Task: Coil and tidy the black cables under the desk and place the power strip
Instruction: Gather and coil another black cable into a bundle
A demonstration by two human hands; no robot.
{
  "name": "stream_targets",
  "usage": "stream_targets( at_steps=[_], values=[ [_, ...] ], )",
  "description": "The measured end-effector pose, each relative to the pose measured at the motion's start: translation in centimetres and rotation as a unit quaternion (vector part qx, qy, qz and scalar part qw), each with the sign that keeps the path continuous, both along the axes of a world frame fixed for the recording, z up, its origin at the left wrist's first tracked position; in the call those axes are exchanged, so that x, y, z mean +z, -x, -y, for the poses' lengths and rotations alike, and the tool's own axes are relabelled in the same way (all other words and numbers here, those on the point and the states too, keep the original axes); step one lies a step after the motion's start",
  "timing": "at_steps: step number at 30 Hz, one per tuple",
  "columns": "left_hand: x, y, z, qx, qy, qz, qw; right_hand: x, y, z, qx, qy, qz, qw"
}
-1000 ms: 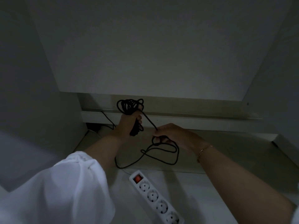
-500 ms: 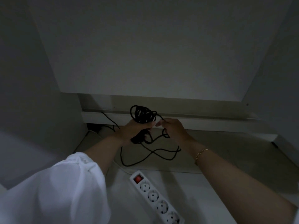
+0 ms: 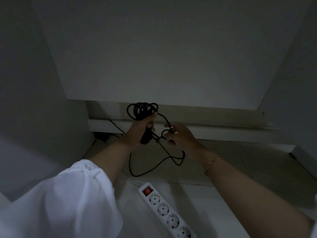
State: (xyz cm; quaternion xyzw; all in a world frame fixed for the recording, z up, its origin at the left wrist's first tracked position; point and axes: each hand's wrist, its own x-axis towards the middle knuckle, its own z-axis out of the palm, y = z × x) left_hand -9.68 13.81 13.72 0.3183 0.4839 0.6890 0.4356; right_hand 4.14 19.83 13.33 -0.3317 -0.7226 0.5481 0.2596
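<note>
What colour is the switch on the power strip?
Red; the switch on the white power strip shows in head view.

Cable coil [image 3: 142, 110] above left hand [image 3: 139, 133]; right hand [image 3: 180, 135] beside; power strip [image 3: 167, 213] below, nearer

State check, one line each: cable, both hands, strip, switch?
black cable: partly coiled, rest hanging slack.
left hand: grips the coil.
right hand: pinches a loose loop.
power strip: flat on floor, visible sockets empty, untouched.
red switch: on/off unclear.
</note>
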Motion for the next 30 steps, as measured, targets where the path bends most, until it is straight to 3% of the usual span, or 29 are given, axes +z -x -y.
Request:
stream_targets(
  at_steps=[5,9,12,17,21,26,30],
  values=[
    [-0.3,0.4,0.0,0.055,0.009,-0.004,0.998,-0.7,-0.4,-0.6,-0.098,-0.013,-0.057,0.994],
    [-0.8,1.0,0.1,0.091,0.027,-0.003,0.995,-0.3,-1.4,-1.0,-0.024,-0.109,0.014,0.994],
    [-0.8,1.0,0.0,0.102,0.035,-0.005,0.994,-0.3,-2.0,-1.1,0.049,-0.055,0.032,0.997],
    [-1.1,0.6,-0.2,0.078,0.056,-0.001,0.995,-0.8,-1.4,-1.2,0.011,-0.049,0.045,0.998],
    [-1.4,0.5,-0.3,0.058,0.057,-0.010,0.997,-0.6,-0.9,-0.8,0.033,0.034,0.021,0.999],
    [-1.4,0.3,0.1,-0.002,0.048,-0.005,0.999,-1.7,0.4,-0.8,-0.005,-0.088,0.101,0.991],
    [-1.4,0.1,0.0,0.001,0.043,-0.005,0.999,-1.5,0.7,-0.6,0.010,-0.118,0.168,0.979]
  ],
)
